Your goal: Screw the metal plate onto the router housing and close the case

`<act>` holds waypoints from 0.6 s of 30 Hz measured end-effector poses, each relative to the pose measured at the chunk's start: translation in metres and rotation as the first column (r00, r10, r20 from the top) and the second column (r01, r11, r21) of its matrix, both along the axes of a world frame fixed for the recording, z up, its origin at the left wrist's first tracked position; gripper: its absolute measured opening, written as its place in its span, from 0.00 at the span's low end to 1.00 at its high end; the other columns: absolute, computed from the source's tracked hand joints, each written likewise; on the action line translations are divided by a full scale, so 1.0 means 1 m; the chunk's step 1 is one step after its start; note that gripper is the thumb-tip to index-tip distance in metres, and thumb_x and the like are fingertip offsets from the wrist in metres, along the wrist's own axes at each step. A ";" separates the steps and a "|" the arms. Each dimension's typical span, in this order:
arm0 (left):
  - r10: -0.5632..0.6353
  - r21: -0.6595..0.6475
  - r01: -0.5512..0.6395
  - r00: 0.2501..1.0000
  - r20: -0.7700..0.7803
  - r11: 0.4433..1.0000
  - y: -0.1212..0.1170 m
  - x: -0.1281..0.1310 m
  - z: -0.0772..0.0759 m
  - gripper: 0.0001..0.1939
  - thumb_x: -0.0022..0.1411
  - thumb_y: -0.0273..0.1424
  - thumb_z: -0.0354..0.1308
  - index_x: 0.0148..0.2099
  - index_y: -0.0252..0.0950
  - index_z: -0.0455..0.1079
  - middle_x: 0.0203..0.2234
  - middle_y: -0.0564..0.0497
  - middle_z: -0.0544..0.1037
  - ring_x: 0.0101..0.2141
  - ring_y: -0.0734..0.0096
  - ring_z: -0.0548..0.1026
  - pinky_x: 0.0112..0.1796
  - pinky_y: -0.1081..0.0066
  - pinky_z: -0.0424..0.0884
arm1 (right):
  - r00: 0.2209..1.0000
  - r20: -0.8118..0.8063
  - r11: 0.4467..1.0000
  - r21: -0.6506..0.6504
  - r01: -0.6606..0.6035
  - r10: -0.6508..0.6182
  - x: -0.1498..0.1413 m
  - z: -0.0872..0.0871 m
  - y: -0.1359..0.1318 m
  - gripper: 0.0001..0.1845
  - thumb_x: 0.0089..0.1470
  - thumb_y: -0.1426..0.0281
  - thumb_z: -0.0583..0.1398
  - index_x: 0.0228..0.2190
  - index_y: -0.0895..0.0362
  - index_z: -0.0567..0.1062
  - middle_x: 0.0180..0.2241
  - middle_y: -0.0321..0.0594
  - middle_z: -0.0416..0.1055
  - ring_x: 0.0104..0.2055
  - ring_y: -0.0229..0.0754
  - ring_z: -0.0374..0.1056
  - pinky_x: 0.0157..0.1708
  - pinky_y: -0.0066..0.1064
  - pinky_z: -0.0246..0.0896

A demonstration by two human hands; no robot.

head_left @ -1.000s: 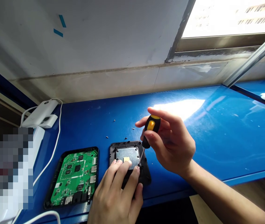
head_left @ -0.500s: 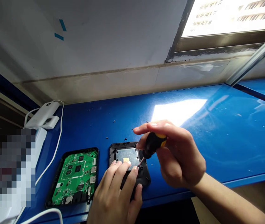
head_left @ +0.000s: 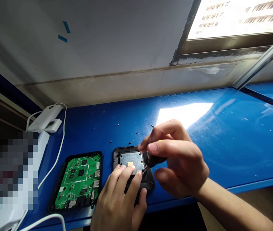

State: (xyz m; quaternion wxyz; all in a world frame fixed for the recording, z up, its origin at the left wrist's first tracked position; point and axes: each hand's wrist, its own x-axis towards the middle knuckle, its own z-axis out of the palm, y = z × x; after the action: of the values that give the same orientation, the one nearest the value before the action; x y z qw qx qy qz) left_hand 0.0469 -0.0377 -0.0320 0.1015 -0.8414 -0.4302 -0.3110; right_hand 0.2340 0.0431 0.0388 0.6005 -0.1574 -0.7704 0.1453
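Note:
My right hand [head_left: 182, 157] holds a screwdriver [head_left: 156, 159], its dark handle partly hidden by the fingers. The tip reaches the lower right corner of a silver metal plate [head_left: 137, 158] inside a black plastic cover [head_left: 149, 184]. My left hand [head_left: 120, 195] lies over the cover's lower left part, fingers spread and pressing on it. A small yellowish pad [head_left: 130, 164] sits on the plate by the left fingertips. To the left, a green circuit board [head_left: 77, 183] rests in a black case half [head_left: 102, 157].
Several small screws lie behind the cover, among them one screw [head_left: 137, 133]. White adapters [head_left: 46, 117] and a white cable [head_left: 60, 144] run along the left side. A metal-framed partition [head_left: 262, 59] stands at the right, and a wall [head_left: 117, 38] rises behind the blue table [head_left: 223, 138].
My right hand's fingers have shifted around the screwdriver handle, the thumb moving left and covering more of it. The left hand and the cover stay almost in place.

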 end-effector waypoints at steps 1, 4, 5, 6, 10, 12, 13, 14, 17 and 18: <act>0.001 0.000 -0.001 1.000 -0.002 1.000 0.000 -0.001 0.000 0.13 0.70 0.30 0.59 0.55 0.37 0.75 0.48 0.45 0.81 0.50 0.52 0.78 0.48 0.59 0.78 | 1.000 -0.003 1.000 -0.007 -0.020 0.020 0.000 0.001 -0.001 0.16 0.66 0.72 0.60 0.54 0.56 0.74 0.45 0.48 0.71 0.41 0.45 0.78 0.33 0.37 0.81; 0.012 -0.017 -0.012 1.000 -0.009 1.000 0.000 -0.001 0.000 0.13 0.71 0.30 0.58 0.56 0.38 0.75 0.51 0.47 0.81 0.51 0.52 0.78 0.50 0.58 0.78 | 0.999 0.003 0.999 -0.023 -0.037 0.037 -0.001 0.004 -0.001 0.24 0.64 0.81 0.53 0.59 0.59 0.72 0.52 0.55 0.75 0.48 0.47 0.79 0.41 0.39 0.82; 0.018 -0.016 -0.018 1.000 -0.011 1.000 0.000 0.000 -0.001 0.13 0.71 0.31 0.58 0.56 0.39 0.75 0.51 0.47 0.81 0.51 0.52 0.78 0.50 0.58 0.78 | 1.000 0.008 1.000 -0.010 -0.024 0.024 -0.002 0.006 -0.001 0.24 0.64 0.82 0.54 0.59 0.59 0.72 0.51 0.54 0.77 0.47 0.46 0.79 0.41 0.37 0.82; 0.024 -0.017 -0.024 1.000 -0.012 1.000 0.000 0.001 -0.001 0.13 0.71 0.31 0.57 0.56 0.39 0.75 0.51 0.47 0.81 0.51 0.52 0.78 0.49 0.58 0.78 | 1.000 0.013 1.000 0.015 -0.005 0.005 -0.002 0.007 -0.001 0.24 0.63 0.82 0.57 0.59 0.59 0.72 0.49 0.52 0.77 0.45 0.44 0.80 0.40 0.36 0.82; 0.031 -0.022 -0.031 1.000 0.000 0.999 0.000 0.002 -0.001 0.13 0.70 0.30 0.59 0.54 0.39 0.76 0.49 0.46 0.82 0.51 0.53 0.79 0.51 0.59 0.78 | 0.992 -0.016 0.990 0.060 0.126 -0.125 -0.005 0.006 0.000 0.20 0.59 0.75 0.69 0.53 0.54 0.77 0.39 0.39 0.69 0.32 0.37 0.74 0.27 0.28 0.77; 0.020 -0.025 -0.020 1.000 0.002 0.999 0.000 0.002 0.000 0.12 0.70 0.30 0.59 0.54 0.39 0.76 0.48 0.47 0.82 0.50 0.54 0.79 0.52 0.60 0.77 | 0.990 -0.027 0.989 0.032 0.141 -0.140 -0.005 0.004 -0.001 0.17 0.60 0.67 0.70 0.50 0.51 0.78 0.37 0.36 0.63 0.29 0.35 0.70 0.23 0.28 0.74; 0.017 -0.027 -0.017 1.000 0.003 0.999 0.000 0.002 0.001 0.12 0.70 0.30 0.59 0.54 0.39 0.76 0.48 0.47 0.82 0.50 0.54 0.79 0.52 0.60 0.77 | 0.991 -0.032 0.991 0.023 0.133 -0.132 -0.004 0.002 -0.001 0.15 0.62 0.65 0.68 0.49 0.50 0.78 0.37 0.37 0.61 0.30 0.36 0.70 0.23 0.29 0.75; 0.015 -0.027 -0.015 1.000 0.003 1.000 0.000 0.002 0.001 0.12 0.70 0.30 0.58 0.54 0.39 0.76 0.48 0.47 0.82 0.50 0.54 0.79 0.52 0.60 0.77 | 0.992 -0.036 0.993 0.018 0.120 -0.119 -0.004 0.001 -0.002 0.13 0.65 0.64 0.65 0.50 0.52 0.78 0.38 0.38 0.62 0.31 0.38 0.71 0.25 0.31 0.76; 0.010 -0.021 -0.010 1.000 0.007 1.000 0.000 0.001 0.002 0.13 0.71 0.30 0.58 0.56 0.38 0.75 0.50 0.47 0.82 0.51 0.55 0.79 0.52 0.59 0.77 | 0.997 -0.036 0.997 0.009 0.074 -0.073 -0.004 0.001 -0.003 0.19 0.70 0.75 0.52 0.56 0.59 0.75 0.45 0.48 0.70 0.41 0.43 0.77 0.34 0.36 0.81; 0.011 -0.020 -0.011 1.000 0.006 1.000 0.000 0.000 0.002 0.13 0.71 0.30 0.58 0.56 0.38 0.75 0.50 0.47 0.82 0.51 0.55 0.78 0.52 0.59 0.77 | 0.998 -0.028 0.998 0.002 0.059 -0.059 -0.004 0.002 -0.004 0.23 0.68 0.80 0.50 0.58 0.61 0.74 0.48 0.52 0.72 0.44 0.44 0.78 0.37 0.37 0.82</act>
State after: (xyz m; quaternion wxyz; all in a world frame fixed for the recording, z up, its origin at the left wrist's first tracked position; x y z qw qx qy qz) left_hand 0.0473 -0.0379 -0.0300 0.0934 -0.8390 -0.4380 -0.3090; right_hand 0.2296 0.0395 0.0407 0.6152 -0.1772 -0.7573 0.1287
